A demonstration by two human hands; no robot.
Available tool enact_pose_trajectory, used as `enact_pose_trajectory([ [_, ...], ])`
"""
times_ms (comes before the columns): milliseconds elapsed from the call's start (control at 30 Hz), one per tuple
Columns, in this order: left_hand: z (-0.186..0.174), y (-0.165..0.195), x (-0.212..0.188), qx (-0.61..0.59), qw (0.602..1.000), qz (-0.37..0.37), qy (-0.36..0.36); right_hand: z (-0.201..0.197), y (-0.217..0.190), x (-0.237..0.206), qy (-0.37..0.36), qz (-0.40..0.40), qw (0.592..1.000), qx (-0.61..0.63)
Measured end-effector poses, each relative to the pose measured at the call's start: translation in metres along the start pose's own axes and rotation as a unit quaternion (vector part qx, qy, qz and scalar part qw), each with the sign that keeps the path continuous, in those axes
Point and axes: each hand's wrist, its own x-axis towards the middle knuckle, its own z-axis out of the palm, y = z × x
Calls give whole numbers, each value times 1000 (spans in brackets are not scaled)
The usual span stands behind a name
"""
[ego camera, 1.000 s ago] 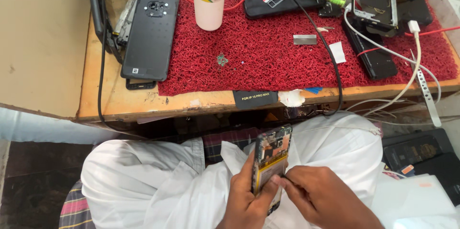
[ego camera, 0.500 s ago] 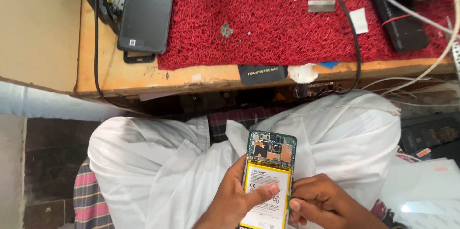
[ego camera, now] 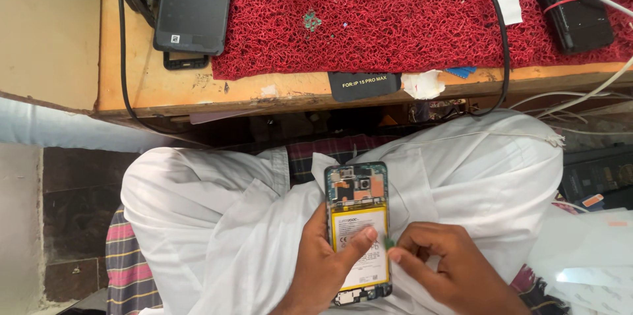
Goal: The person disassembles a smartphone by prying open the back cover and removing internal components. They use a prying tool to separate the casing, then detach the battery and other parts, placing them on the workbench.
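Left hand (ego camera: pixel 326 269) grips opened phone (ego camera: pixel 357 229) over lap, thumb pressed on yellow battery (ego camera: pixel 359 249); right hand (ego camera: pixel 442 265) fingertips pinched on small green piece (ego camera: pixel 390 242) beside phone edge.

The wooden tabletop (ego camera: pixel 165 91) carries a red mesh mat (ego camera: pixel 395 18) over most of its top. A dark phone back cover (ego camera: pixel 194 2) lies partly on the mat's left edge, a black cable (ego camera: pixel 120 58) beside it, and a crumpled white scrap (ego camera: pixel 422 84) sits near the front edge
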Motion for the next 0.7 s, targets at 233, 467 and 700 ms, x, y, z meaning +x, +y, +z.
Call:
enact_pose_trajectory([
  [233, -2, -32, -3, -8, 998, 34, 44, 25, -1, -1, 94, 15, 991, -88],
  [467, -19, -58, -1, -174, 985, -13, -5, 43, 5, 1, 157, 30, 984, -79],
  [700, -55, -62, -14, -178, 981, -67, -37, 59, 13, -2, 185, -91, 974, -97],
])
